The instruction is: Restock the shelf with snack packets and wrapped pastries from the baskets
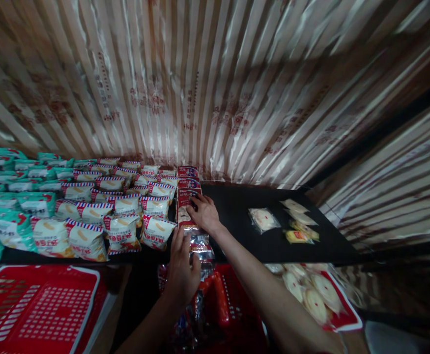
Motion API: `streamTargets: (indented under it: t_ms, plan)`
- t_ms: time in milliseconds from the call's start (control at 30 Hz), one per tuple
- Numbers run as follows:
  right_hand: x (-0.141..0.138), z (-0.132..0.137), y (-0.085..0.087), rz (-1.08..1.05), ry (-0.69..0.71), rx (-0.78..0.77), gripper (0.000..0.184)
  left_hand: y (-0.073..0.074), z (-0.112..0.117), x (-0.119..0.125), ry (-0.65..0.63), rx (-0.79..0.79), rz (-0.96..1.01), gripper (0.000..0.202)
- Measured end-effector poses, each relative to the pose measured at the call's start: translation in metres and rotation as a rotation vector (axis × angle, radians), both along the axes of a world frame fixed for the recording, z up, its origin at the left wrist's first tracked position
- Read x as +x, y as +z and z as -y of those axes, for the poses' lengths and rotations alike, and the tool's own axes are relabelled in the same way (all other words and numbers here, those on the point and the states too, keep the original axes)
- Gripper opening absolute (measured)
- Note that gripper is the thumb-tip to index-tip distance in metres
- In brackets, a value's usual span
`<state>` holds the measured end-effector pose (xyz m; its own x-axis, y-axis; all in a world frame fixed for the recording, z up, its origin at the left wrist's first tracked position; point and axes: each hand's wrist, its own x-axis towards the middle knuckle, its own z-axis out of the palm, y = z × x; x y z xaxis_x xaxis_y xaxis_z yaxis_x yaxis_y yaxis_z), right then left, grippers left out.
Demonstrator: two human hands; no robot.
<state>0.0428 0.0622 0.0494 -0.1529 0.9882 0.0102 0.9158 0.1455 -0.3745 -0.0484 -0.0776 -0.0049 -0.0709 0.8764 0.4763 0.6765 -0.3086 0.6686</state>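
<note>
A column of red snack packets stands on a black-covered table, beside rows of puffed snack bags. My right hand reaches over the front of this column, its fingers curled onto a red packet. Lower down, my left hand has its fingers along the left side of the same front packets, thumb apart on the right. Shiny silver packaging shows between the two hands. Dim light and the hands hide exactly where one packet ends and another begins.
White-and-red snack bags and teal bags fill the left. Flat clear-wrapped packs and a yellow packet lie right. Below are a red basket, a basket with red packets, and a tray of round wrapped items. Draped striped sheeting hangs behind.
</note>
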Motion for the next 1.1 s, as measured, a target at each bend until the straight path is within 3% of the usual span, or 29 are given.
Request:
streamTargets:
  t_ms: [367,567,733,933,1100]
  plan:
    - [0.009,0.0,-0.005,-0.165,-0.018,0.174,0.039,0.01,0.009,-0.001,-0.026,0.047,-0.179,0.049]
    - [0.024,0.021,-0.006,-0.294,-0.14,0.213,0.038,0.016,0.013,-0.003,-0.054,0.093,-0.258,0.045]
    - [0.038,0.046,-0.012,-0.446,-0.194,0.242,0.041,0.02,0.029,-0.004,-0.094,0.126,-0.324,0.04]
    - [0.045,0.087,-0.026,-0.714,-0.409,0.129,0.051,0.011,0.044,0.002,-0.13,0.157,-0.376,0.039]
    - [0.045,0.13,-0.027,-0.749,-0.414,-0.02,0.04,-0.008,0.057,0.002,0.067,-0.001,-0.114,0.055]
